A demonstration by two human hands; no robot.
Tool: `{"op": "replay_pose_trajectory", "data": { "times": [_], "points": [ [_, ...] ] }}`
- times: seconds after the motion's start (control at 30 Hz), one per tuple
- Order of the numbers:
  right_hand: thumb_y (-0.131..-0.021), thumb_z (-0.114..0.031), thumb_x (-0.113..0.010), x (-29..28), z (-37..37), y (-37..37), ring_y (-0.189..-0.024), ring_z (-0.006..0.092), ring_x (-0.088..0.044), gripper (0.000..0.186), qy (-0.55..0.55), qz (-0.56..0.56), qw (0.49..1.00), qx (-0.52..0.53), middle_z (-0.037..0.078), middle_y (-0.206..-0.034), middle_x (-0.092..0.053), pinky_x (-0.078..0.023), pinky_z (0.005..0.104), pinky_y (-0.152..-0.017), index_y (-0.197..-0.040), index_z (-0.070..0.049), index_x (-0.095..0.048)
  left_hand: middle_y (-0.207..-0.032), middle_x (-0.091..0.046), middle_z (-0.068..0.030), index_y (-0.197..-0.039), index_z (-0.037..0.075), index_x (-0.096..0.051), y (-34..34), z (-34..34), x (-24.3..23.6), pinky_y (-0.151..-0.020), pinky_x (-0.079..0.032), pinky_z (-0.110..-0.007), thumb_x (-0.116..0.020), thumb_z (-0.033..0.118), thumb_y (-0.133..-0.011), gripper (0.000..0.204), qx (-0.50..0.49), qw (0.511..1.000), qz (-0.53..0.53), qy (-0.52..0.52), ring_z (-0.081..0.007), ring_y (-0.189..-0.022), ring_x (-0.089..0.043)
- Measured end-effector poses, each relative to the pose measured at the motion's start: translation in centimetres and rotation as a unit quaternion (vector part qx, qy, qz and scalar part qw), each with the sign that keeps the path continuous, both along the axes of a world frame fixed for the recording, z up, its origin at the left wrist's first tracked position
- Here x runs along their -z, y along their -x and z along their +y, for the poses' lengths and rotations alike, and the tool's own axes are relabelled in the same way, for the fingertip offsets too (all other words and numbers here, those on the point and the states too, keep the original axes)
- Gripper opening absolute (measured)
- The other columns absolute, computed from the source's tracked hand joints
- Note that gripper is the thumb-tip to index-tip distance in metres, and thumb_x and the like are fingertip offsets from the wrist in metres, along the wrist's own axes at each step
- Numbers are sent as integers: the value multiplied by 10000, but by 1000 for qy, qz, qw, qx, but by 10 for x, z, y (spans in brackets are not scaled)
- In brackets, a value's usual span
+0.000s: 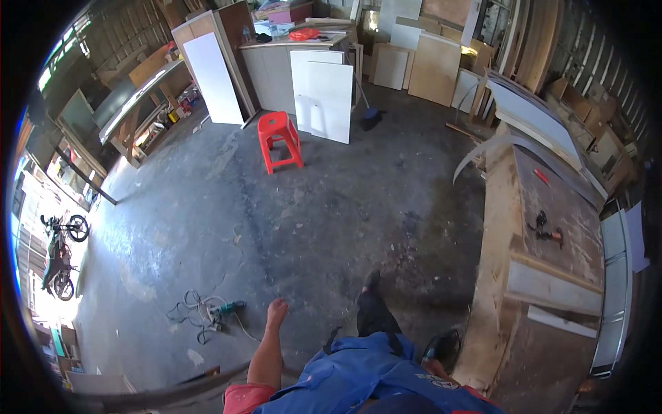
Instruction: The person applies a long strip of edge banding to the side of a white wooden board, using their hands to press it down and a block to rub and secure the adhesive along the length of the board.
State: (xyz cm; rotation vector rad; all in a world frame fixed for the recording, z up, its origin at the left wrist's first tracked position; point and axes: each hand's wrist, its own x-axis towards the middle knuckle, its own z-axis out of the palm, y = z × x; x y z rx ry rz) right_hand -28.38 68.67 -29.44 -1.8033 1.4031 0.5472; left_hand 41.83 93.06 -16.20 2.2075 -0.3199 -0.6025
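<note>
My left hand (276,312) hangs above the concrete floor with loosely bent fingers and nothing visible in it. Left of it on the floor lies a green corded power tool (224,309) among coiled cables. My right hand (432,367) is low at my right side, partly hidden by my blue shirt, beside a dark object (443,345) that I cannot make out clearly. A long plywood bench (507,221) runs along my right, carrying an orange-and-black tool (550,233), a small red item (541,176) and white-faced boards (552,286).
A red stool (278,127) stands ahead, before leaning white panels (329,103) and a cabinet (269,79). A broom (369,117) rests nearby. More boards (431,62) line the back wall. A worktable (138,96) stands at the back left, and a motorbike (62,252) at the far left.
</note>
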Motion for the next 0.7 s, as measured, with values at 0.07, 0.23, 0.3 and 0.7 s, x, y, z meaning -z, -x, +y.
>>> {"op": "replay_pose_trajectory", "data": {
  "times": [0.07,0.23,0.3,0.7],
  "points": [
    [-796,-319,-630,-6,-23,-48,-817,343,-679,263,-54,19,996,69,199,-921,-685,-530,442,-677,-840,-70,-704,-857,-689,-209,-1167,39,-660,-47,-97,-43,-754,-507,-396,-567,251,-816,421,19,997,68,5,-286,-845,-677],
    [-815,-329,-609,-5,-194,-271,-855,347,-670,295,-69,-28,997,-15,195,-953,-679,-517,455,-723,-926,-67,-688,-873,-706,-127,-1130,43,-672,-126,-128,-3,-709,-532,-360,-601,267,-817,391,180,960,-133,-170,-228,-798,-685],
    [-823,-333,-600,-1,-280,-358,-870,348,-667,311,-20,-61,994,-90,193,-966,-677,-512,460,-742,-960,-65,-681,-860,-699,-92,-1070,43,-682,-117,-138,0,-656,-550,-362,-597,246,-834,323,1,987,144,-77,-200,-765,-682],
    [-905,-281,-589,-238,-700,-943,-888,314,-674,280,177,-353,915,-87,173,-944,-691,-522,393,-764,-1059,-60,-663,-919,-707,-129,-812,103,-725,-256,-281,49,-678,-559,-422,-671,167,-706,134,446,846,-84,-280,-327,-844,-691]
  ]
}}
